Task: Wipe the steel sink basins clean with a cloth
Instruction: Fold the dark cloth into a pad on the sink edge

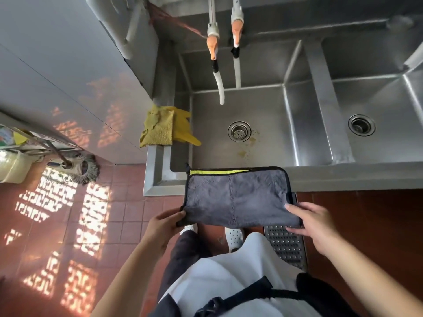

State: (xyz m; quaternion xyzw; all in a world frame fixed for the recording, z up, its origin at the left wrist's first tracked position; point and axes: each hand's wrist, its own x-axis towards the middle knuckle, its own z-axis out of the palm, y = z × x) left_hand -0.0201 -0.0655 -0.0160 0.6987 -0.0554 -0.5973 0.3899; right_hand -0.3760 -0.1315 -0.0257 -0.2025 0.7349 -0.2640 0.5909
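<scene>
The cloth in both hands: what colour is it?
Grey cloth, black-edged, with a yellow-green strip along its far edge; seen in the head view.

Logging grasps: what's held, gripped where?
Grey cloth, spread flat: left hand pinches its near-left corner, right hand its near-right corner.

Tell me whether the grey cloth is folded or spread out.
Folded: the grey cloth is doubled, yellow underside at its far edge, stretched flat between left hand and right hand.
</scene>
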